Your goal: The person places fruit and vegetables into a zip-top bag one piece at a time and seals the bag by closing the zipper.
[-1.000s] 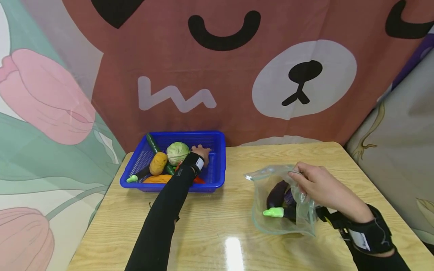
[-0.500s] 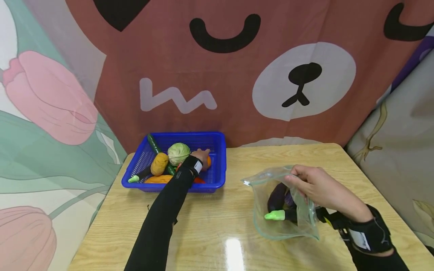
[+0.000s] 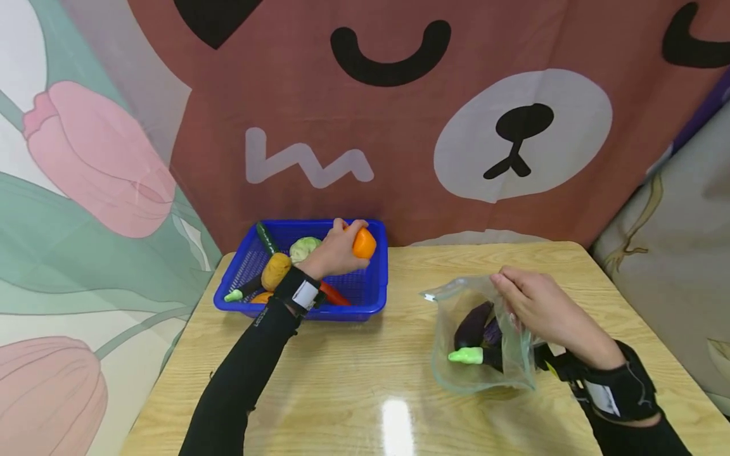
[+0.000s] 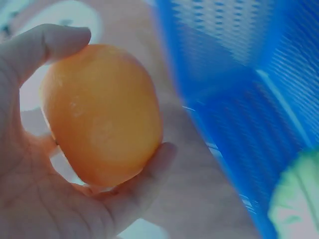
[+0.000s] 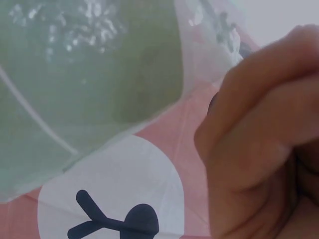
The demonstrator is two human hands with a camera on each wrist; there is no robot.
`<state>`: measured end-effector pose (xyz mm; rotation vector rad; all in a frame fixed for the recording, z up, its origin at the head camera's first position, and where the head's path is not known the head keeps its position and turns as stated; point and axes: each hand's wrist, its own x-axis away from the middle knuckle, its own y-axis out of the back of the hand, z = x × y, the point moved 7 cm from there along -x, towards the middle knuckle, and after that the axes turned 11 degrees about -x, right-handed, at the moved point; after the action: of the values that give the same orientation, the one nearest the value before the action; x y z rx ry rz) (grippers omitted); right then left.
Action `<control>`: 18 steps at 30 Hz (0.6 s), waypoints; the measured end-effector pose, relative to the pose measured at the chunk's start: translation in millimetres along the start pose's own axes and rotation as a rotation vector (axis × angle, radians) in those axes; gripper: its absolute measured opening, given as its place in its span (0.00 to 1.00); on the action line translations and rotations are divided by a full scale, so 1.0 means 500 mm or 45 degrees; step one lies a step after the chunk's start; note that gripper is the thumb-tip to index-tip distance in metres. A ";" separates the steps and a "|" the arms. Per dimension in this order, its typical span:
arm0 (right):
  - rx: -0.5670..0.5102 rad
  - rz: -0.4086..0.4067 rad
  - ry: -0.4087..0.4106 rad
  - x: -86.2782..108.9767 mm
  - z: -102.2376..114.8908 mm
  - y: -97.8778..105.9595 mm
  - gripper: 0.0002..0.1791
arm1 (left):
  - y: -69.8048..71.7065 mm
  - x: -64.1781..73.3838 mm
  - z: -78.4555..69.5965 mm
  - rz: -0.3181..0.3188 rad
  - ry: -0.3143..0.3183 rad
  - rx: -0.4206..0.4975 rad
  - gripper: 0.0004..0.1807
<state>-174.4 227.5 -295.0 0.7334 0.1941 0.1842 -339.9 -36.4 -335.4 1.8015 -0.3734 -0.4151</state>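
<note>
My left hand grips a smooth, rounded orange-coloured piece of produce above the right part of the blue basket. In the left wrist view, the thumb and fingers curl round this orange produce; its exact kind is unclear. My right hand pinches the top edge of a clear zip bag, whose mouth hangs open. Inside the bag lie a dark purple eggplant, a second purple item partly hidden, and a dark one with a light green end.
Still in the basket are a cucumber, a pale green cabbage, a yellow-brown potato-like item, a dark vegetable with a green tip and a red one. The wooden table meets a printed cloth behind.
My left hand has taken hold of the orange-coloured produce and lifted it up from the basket's floor. The right hand keeps its hold on the bag, nearly still.
</note>
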 end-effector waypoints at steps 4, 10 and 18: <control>-0.007 -0.040 -0.001 -0.009 0.001 0.001 0.23 | 0.041 0.049 -0.071 -0.071 -0.175 0.093 0.42; 0.004 -0.068 -0.021 -0.011 0.004 0.003 0.25 | 0.079 0.119 -0.182 -0.041 -0.445 0.191 0.42; 0.009 -0.109 -0.047 -0.016 0.006 0.004 0.24 | 0.092 0.193 -0.324 -0.004 -0.793 0.199 0.45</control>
<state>-181.6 225.3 -290.6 0.7336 0.1905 0.0880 -181.3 45.4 -259.5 1.7920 -0.8516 -0.9755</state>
